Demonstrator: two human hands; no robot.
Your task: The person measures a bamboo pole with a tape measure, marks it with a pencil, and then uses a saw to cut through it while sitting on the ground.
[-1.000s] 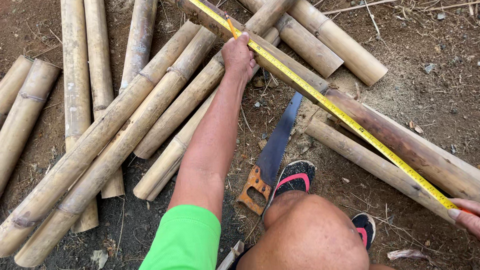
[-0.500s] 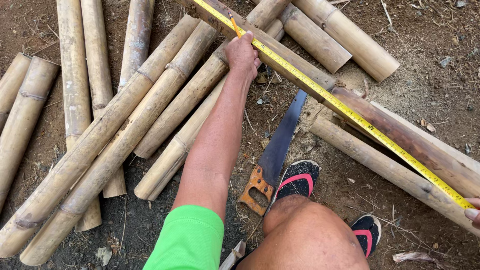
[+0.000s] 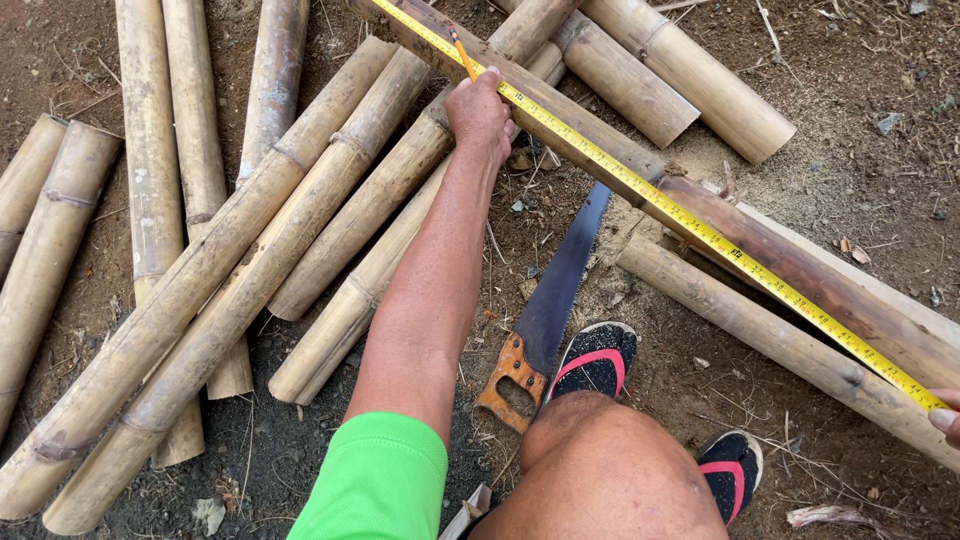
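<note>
Fingers of the left hand [image 3: 481, 112] are curling closed around an orange pencil [image 3: 461, 52], whose shaft is sticking up above the knuckles, and the same hand is pressing down on a yellow measuring tape [image 3: 660, 200] where it is crossing a long dark split bamboo piece [image 3: 800, 265]. The tape is lying stretched along the top of that piece, running from the upper left down to the lower right edge of the view. There the right hand [image 3: 945, 415] is showing only as a fingertip or two at the frame's border, touching the tape's end; whether those fingers are pinching it or just pressing on it cannot be told. The left arm in a green sleeve [image 3: 380, 480] is reaching out over the ground. Below the tape, a handsaw [image 3: 545, 310] with an orange wooden handle is lying on the dirt, its blade pointing up toward the dark piece. Just beside the handle, a foot in a black sandal with pink straps [image 3: 597, 360] is resting on the soil, and a bare knee [image 3: 600, 470] is filling the bottom centre. Pale bamboo poles [image 3: 200, 290] are lying scattered across the left half, some overlapping, and shorter cut sections [image 3: 690, 85] are sitting at the upper right.
</note>
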